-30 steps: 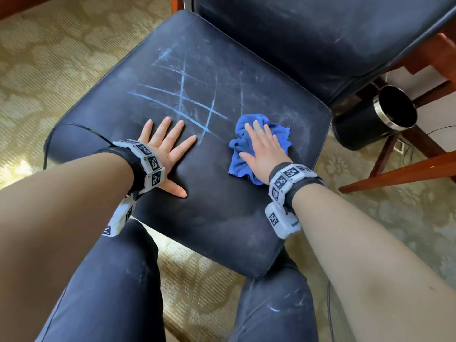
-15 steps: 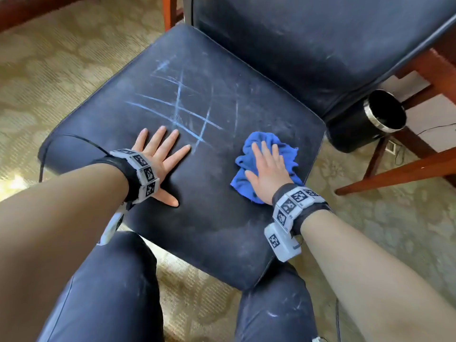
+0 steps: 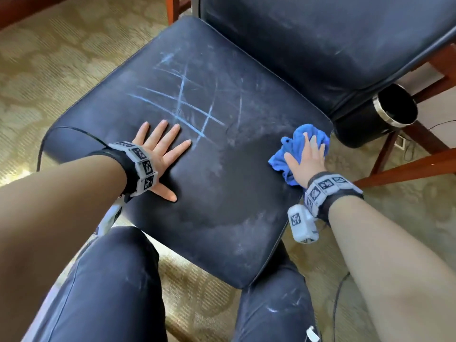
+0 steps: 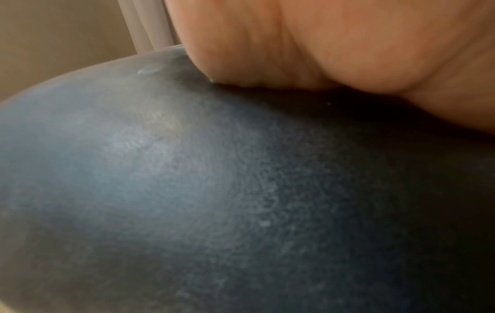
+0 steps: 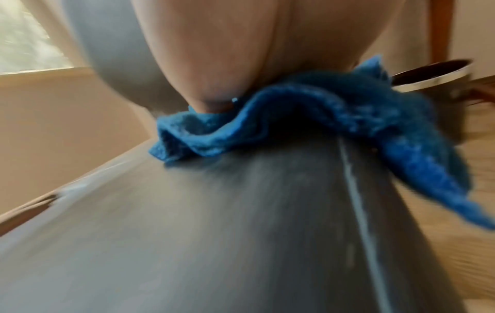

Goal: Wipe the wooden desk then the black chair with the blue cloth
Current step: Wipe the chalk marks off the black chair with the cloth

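left hand: your left hand [image 3: 158,154] lies flat on the black leather chair seat [image 3: 222,198], fingers straight and spread wide, palm down near the seat's left front part; in the left wrist view the heel of the hand [image 4: 335,48] presses into the leather.
right hand: your right hand [image 3: 307,157] presses flat on the crumpled blue terry cloth [image 3: 293,146], fingers straight and close together, gripping nothing.
cloth: bunched under your palm at the seat's right edge, with one corner hanging past the edge [image 5: 428,169].
chair: pale blue chalk-like crossing lines [image 3: 182,107] mark the seat just beyond your left fingertips; dusty smears cover the rest.
nearby: a black cylindrical bin with a silver rim [image 3: 385,114] stands on the patterned carpet just right of the seat.
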`<action>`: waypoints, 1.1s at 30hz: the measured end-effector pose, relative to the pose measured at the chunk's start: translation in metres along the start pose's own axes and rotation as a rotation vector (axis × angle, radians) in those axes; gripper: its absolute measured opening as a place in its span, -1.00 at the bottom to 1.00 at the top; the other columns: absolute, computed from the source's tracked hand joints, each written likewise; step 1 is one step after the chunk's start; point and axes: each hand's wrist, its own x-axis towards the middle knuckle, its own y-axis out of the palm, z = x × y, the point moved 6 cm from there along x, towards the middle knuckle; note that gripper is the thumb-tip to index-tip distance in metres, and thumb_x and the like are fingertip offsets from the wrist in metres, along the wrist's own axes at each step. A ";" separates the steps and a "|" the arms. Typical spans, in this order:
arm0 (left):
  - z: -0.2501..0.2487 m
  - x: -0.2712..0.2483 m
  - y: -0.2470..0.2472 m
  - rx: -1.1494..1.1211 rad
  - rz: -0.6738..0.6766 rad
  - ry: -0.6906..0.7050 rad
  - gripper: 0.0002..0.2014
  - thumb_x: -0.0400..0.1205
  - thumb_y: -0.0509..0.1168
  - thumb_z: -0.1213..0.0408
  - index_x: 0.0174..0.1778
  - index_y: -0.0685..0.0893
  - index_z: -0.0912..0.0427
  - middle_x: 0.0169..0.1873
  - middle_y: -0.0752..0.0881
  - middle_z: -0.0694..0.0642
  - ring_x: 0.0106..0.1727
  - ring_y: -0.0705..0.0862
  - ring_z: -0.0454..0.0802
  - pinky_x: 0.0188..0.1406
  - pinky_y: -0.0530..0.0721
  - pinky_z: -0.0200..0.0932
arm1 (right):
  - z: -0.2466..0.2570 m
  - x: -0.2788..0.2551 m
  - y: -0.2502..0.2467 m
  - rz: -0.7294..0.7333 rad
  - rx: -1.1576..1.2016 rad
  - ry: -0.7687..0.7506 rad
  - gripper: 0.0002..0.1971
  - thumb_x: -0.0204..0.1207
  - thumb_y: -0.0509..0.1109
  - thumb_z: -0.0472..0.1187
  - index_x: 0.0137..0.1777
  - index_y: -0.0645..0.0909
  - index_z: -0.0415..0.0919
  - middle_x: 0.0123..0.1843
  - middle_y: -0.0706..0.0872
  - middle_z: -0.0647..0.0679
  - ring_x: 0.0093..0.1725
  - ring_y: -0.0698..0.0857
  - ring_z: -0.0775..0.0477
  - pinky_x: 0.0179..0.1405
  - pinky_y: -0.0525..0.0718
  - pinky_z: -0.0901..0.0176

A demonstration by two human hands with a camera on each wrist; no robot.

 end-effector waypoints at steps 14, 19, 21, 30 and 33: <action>-0.023 -0.021 -0.012 -0.010 0.056 -0.015 0.25 0.25 0.09 -0.62 0.56 -0.51 -0.03 0.58 -0.43 0.23 0.60 -0.38 0.32 0.52 -0.31 0.32 | 0.060 -0.040 0.035 0.107 -0.216 -0.321 -0.32 0.70 0.04 0.05 0.65 -0.28 -0.02 0.68 -0.29 -0.02 0.65 -0.29 -0.14 0.60 -0.26 -0.03; -0.015 -0.031 -0.025 -0.089 0.023 0.008 0.04 0.41 0.02 -0.53 0.58 -0.43 -0.14 0.64 -0.28 0.12 0.65 -0.21 0.15 0.58 -0.15 0.15 | 0.051 -0.017 0.020 0.034 -0.217 -0.204 -0.34 0.69 0.05 0.04 0.66 -0.22 -0.02 0.69 -0.25 -0.02 0.65 -0.24 -0.17 0.61 -0.19 -0.08; 0.013 -0.036 -0.024 -0.148 0.013 -0.095 0.07 0.39 0.07 -0.53 0.59 -0.42 -0.13 0.64 -0.24 0.13 0.65 -0.20 0.14 0.60 -0.15 0.13 | 0.050 -0.012 0.015 -0.013 -0.239 -0.135 -0.34 0.69 0.05 0.05 0.66 -0.19 -0.04 0.69 -0.20 -0.04 0.66 -0.18 -0.20 0.61 -0.14 -0.12; 0.037 -0.038 0.010 -0.242 0.048 -0.208 0.25 0.22 0.01 -0.65 0.59 -0.46 0.02 0.59 -0.42 0.22 0.60 -0.40 0.24 0.56 -0.33 0.18 | 0.132 -0.053 0.042 0.041 -0.237 -0.298 -0.35 0.70 -0.02 0.06 0.66 -0.25 -0.08 0.69 -0.21 -0.09 0.65 -0.20 -0.23 0.60 -0.17 -0.09; 0.032 -0.039 0.014 -0.262 0.027 -0.222 0.24 0.23 -0.02 -0.65 0.59 -0.46 0.03 0.59 -0.42 0.23 0.60 -0.41 0.26 0.55 -0.34 0.20 | 0.186 -0.074 0.067 0.108 -0.309 -0.516 -0.34 0.70 -0.02 0.09 0.65 -0.29 -0.02 0.68 -0.28 -0.02 0.65 -0.27 -0.17 0.61 -0.25 -0.05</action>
